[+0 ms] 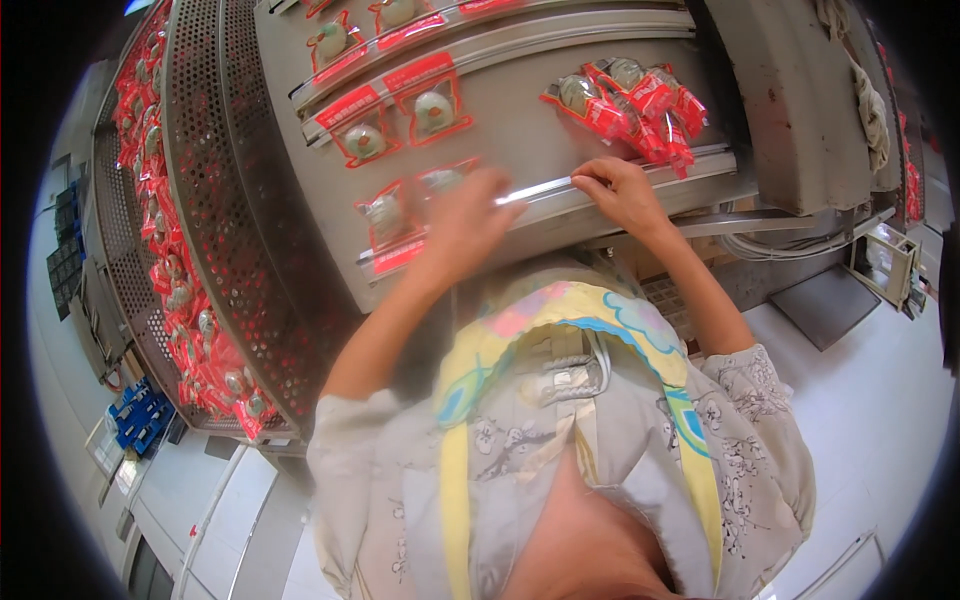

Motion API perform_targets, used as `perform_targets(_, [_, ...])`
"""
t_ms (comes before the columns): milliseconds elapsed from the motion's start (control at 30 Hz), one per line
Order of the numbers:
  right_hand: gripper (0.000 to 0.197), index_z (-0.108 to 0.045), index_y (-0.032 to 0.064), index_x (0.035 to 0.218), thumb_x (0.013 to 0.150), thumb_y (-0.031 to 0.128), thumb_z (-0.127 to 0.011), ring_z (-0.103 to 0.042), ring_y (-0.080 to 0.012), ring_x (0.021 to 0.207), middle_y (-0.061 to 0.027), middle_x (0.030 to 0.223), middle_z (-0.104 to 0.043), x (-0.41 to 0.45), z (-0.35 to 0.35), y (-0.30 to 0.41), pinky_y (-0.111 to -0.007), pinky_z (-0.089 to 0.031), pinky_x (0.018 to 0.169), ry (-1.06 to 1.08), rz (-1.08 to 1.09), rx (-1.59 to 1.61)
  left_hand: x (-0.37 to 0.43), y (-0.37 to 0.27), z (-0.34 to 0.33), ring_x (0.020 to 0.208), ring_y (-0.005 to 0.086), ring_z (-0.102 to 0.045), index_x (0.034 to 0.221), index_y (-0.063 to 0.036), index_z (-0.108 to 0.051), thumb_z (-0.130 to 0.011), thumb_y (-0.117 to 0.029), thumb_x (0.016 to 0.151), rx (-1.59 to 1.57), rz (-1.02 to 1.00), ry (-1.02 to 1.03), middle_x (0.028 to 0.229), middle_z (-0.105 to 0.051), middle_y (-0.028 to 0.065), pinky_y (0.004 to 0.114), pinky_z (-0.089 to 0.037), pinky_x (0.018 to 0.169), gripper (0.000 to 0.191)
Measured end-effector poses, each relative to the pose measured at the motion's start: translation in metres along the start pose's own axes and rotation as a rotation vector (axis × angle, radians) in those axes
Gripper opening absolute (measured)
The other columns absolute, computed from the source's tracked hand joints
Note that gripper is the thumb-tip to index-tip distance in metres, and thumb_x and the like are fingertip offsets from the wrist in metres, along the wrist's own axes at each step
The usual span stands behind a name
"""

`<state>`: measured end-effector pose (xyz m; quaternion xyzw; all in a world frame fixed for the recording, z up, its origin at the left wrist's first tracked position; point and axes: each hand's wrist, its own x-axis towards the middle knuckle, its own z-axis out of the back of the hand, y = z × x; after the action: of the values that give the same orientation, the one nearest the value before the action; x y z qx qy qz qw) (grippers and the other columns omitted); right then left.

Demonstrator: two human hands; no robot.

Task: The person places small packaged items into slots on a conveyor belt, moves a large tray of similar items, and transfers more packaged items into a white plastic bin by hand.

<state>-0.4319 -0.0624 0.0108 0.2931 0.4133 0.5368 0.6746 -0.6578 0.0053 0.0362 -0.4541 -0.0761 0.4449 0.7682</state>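
A metal packing-machine bed with a bright sealing bar along its near edge lies before me. My left hand, blurred by motion, is over the bar beside a red-and-clear pouch holding a pale egg; whether it grips the pouch is unclear. Left of it, another egg pouch lies with its red end across the bar. My right hand is at the bar with thumb and fingertips pinched together, nothing visible between them. Beyond it, several egg pouches lie in a loose pile.
Two egg pouches lie along a second metal bar, with more farther back. To the left, a perforated metal trough runs beside many filled pouches. A metal housing bounds the right side. Cables hang below it.
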Motion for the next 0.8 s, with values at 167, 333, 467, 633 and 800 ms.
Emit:
perform_targets(167, [0.019,-0.065,-0.0002,0.086,0.082,0.018,-0.061,-0.058,-0.0211,0.063,-0.0135,0.073,-0.061,-0.004,0.012,-0.005,-0.032,-0.046,0.062,0.011,-0.062,-0.016,0.097,-0.013,-0.053,0.067,0.0077,-0.057,0.094,-0.0061,-0.060,-0.066,-0.028,0.082,-1.060,0.579,0.144,0.082,-0.061,-0.0002,0.022,-0.043,0.053,0.025])
perform_targets(333, [0.023,-0.060,-0.0022,0.097,0.086,0.018,-0.056,-0.057,-0.0164,0.060,-0.0101,0.076,-0.062,0.006,0.016,-0.029,-0.028,-0.046,0.058,-0.181,-0.219,0.268,0.106,0.008,-0.058,0.054,0.0002,-0.045,0.085,-0.0123,-0.058,-0.066,-0.021,0.082,-1.318,0.670,0.234,0.070,-0.054,-0.0062,0.012,-0.028,0.040,0.012])
perform_targets(467, [0.026,-0.057,-0.0009,0.103,0.091,0.021,-0.052,-0.051,-0.0066,0.055,-0.0043,0.079,-0.059,0.020,0.011,-0.015,-0.020,-0.037,0.045,-0.084,-0.380,0.659,0.082,0.019,-0.039,0.052,0.0000,-0.041,0.088,-0.0104,-0.059,-0.067,-0.019,0.082,-1.160,0.736,0.287,0.068,-0.051,-0.0074,0.012,-0.027,0.039,0.012])
perform_targets(633, [0.027,-0.059,0.0072,0.081,0.087,0.033,-0.059,-0.044,-0.0029,0.046,0.0021,0.061,-0.054,0.030,0.002,-0.007,-0.018,-0.028,0.038,0.303,-0.511,0.717,0.067,0.010,-0.020,0.053,-0.0009,-0.042,0.095,-0.0077,-0.061,-0.067,-0.016,0.082,-1.043,0.750,0.268,0.069,-0.052,-0.0072,0.012,-0.026,0.039,0.017])
perform_targets(800, [0.020,-0.060,0.0053,0.077,0.080,0.023,-0.068,-0.045,-0.0026,0.048,0.0020,0.061,-0.053,0.032,0.003,-0.001,-0.017,-0.026,0.039,0.322,-0.597,0.859,0.068,0.014,-0.016,0.055,-0.0011,-0.044,0.099,-0.0038,-0.060,-0.069,-0.017,0.080,-0.936,0.701,0.403,0.071,-0.055,-0.0063,0.013,-0.029,0.040,0.025])
